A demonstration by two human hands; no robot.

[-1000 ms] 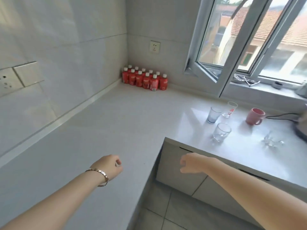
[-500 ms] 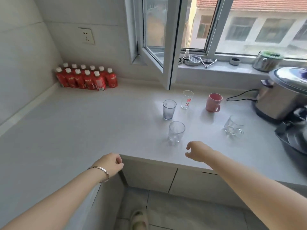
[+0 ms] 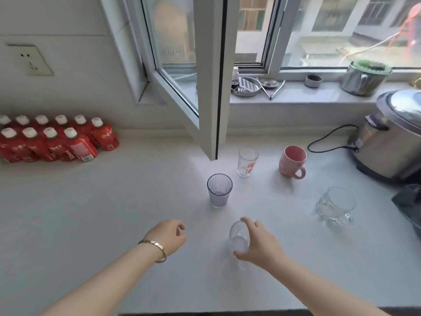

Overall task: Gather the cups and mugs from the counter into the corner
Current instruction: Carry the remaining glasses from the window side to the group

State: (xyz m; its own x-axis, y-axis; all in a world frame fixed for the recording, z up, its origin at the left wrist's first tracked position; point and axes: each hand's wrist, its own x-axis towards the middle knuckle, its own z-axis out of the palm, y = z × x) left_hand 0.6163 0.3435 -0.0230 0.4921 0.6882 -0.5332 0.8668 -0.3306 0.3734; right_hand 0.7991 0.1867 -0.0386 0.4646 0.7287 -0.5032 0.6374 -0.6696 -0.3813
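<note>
Change since 0.5 s ago: right hand [image 3: 262, 245] has reached the clear tumbler [image 3: 238, 239]; earlier it hovered short of it. Left hand [image 3: 169, 236] has come forward over the counter [image 3: 114, 213].
Right fingers: curled around the clear tumbler, thumb at its near side, fingertips at the rim.
Left fingers: loosely curled, holding nothing.
Clear tumbler axis: upright, mouth up, standing on the counter.
Clear tumbler look: plain transparent glass, partly hidden by the hand.
Place: nearest of the group, just in front of the ribbed grey glass [image 3: 219, 189].
Others behind the ribbed grey glass: printed glass [image 3: 247, 162], pink mug [image 3: 292, 161].
Right of it, well apart: glass mug [image 3: 336, 205].
Far left: red bottles [image 3: 54, 140].
</note>
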